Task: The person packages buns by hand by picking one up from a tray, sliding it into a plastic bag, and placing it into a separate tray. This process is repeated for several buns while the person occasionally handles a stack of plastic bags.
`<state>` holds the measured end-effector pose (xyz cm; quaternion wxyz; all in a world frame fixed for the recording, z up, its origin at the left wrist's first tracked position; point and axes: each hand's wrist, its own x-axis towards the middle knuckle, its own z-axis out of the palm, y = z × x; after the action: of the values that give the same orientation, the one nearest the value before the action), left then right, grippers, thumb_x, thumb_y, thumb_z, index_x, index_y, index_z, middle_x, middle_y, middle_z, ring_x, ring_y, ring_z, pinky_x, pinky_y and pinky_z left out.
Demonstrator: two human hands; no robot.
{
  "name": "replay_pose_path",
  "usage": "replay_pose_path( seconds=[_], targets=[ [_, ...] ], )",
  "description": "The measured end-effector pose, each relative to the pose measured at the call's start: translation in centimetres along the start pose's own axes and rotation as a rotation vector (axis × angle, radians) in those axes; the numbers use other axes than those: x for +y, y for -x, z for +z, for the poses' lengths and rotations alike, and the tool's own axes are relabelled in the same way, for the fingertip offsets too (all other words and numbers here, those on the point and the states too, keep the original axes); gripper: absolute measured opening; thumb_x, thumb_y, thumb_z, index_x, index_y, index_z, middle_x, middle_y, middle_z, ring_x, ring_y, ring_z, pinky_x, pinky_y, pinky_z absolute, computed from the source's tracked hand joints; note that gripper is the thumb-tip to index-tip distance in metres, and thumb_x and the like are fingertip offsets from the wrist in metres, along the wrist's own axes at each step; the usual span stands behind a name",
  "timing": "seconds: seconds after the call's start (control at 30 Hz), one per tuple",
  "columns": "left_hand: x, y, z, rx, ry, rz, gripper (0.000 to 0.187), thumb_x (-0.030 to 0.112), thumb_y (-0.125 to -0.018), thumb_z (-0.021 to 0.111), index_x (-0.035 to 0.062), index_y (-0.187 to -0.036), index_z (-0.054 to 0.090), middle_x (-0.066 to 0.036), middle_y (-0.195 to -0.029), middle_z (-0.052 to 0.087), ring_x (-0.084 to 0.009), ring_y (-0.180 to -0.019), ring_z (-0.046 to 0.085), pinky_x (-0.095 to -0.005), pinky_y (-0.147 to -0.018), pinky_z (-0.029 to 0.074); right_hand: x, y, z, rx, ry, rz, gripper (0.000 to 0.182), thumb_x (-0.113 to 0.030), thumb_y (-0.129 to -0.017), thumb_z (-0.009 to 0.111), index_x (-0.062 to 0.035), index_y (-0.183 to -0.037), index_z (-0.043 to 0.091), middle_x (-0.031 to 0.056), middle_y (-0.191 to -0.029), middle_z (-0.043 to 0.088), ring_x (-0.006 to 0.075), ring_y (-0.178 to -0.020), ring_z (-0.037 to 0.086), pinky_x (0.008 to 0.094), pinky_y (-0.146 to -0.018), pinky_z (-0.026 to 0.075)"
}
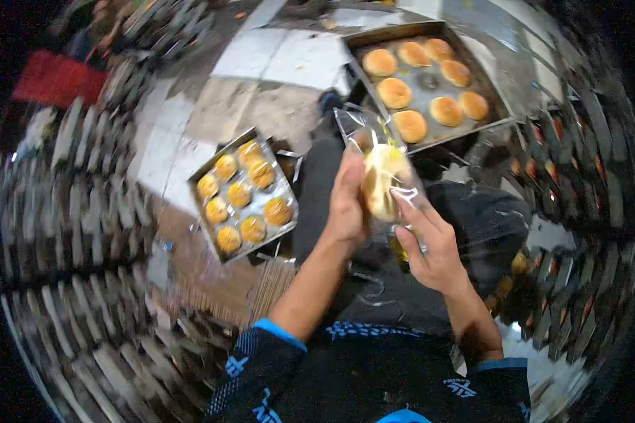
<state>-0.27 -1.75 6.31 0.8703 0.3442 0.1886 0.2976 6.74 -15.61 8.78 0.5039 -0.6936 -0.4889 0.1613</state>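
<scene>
A pale bun (381, 185) in a clear plastic bag (389, 148) is held upright above my lap. My left hand (347, 197) wraps its left side, thumb and fingers against the plastic. My right hand (430, 243) pinches the lower right part of the bag. Beyond them, a large dark tray (430, 79) holds several golden round buns (410, 125). To the left of my legs, a smaller metal tray (250, 236) holds several orange-topped buns (239, 194), with shiny plastic over them.
Stacked trays or racks (77, 225) line the left side, and more (578, 183) stand at the right. A red object (60, 79) lies at the upper left, near a partly visible person (102, 32). Cardboard (215, 275) lies below the smaller tray.
</scene>
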Motion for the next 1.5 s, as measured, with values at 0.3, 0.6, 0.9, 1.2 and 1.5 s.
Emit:
replay_pose_path(
  seconds=[0.3,0.6,0.9,1.2,1.5],
  targets=[
    [-0.5,1.4,0.7,0.112,-0.147,0.261,0.052,0.025,-0.092,0.062,-0.0008,-0.134,0.043,-0.015,-0.121,0.059,-0.0239,-0.109,0.060,-0.0367,-0.094,0.050,-3.2,-0.2,0.9,-0.068,0.283,-0.223,0.057,-0.003,-0.085,0.059,-0.0051,-0.141,0.046,0.0287,-0.146,0.038,0.0468,-0.135,0.038,0.0471,-0.110,0.035],
    [0.9,3.0,0.6,0.058,0.286,-0.070,0.053,0.041,-0.099,0.044,0.0040,-0.136,0.047,-0.013,-0.128,0.060,-0.0265,-0.111,0.062,-0.0436,-0.095,0.050,-2.0,-1.6,-0.2,-0.353,-0.272,0.019,0.015,-0.004,-0.079,0.071,-0.0027,-0.093,0.067,0.0138,-0.085,0.066,0.0326,-0.079,0.065,0.0369,-0.071,0.053],
    [4.8,0.6,-4.4,0.033,0.405,-0.075,0.053,0.043,-0.094,0.047,0.0054,-0.130,0.051,-0.014,-0.118,0.065,-0.0279,-0.103,0.065,-0.0451,-0.080,0.056,-0.6,-1.5,-4.7,-0.985,-0.728,0.055,0.015,-0.008,-0.083,0.074,-0.0008,-0.095,0.068,0.0163,-0.089,0.066,0.0327,-0.086,0.065,0.0375,-0.076,0.052],
    [-3.0,5.0,-3.3,0.273,-0.546,0.208,0.051,0.042,-0.101,0.045,0.0028,-0.135,0.046,-0.012,-0.123,0.057,-0.0195,-0.115,0.053,-0.0367,-0.097,0.044,0.9,-2.3,1.6,0.423,-0.102,-0.265,0.011,-0.005,-0.077,0.077,-0.0020,-0.087,0.071,0.0099,-0.080,0.063,0.0244,-0.079,0.061,0.0349,-0.081,0.051],
    [5.2,5.0,-7.2,0.208,-1.241,1.162,0.009,0.011,-0.086,0.071,0.0041,-0.091,0.066,-0.011,-0.089,0.065,-0.0243,-0.079,0.065,-0.0331,-0.071,0.053,-1.7,-5.2,-0.2,0.337,0.074,-0.401,0.010,-0.007,-0.081,0.074,-0.0029,-0.090,0.073,0.0108,-0.087,0.064,0.0238,-0.079,0.063,0.0307,-0.072,0.051]
  ],
)
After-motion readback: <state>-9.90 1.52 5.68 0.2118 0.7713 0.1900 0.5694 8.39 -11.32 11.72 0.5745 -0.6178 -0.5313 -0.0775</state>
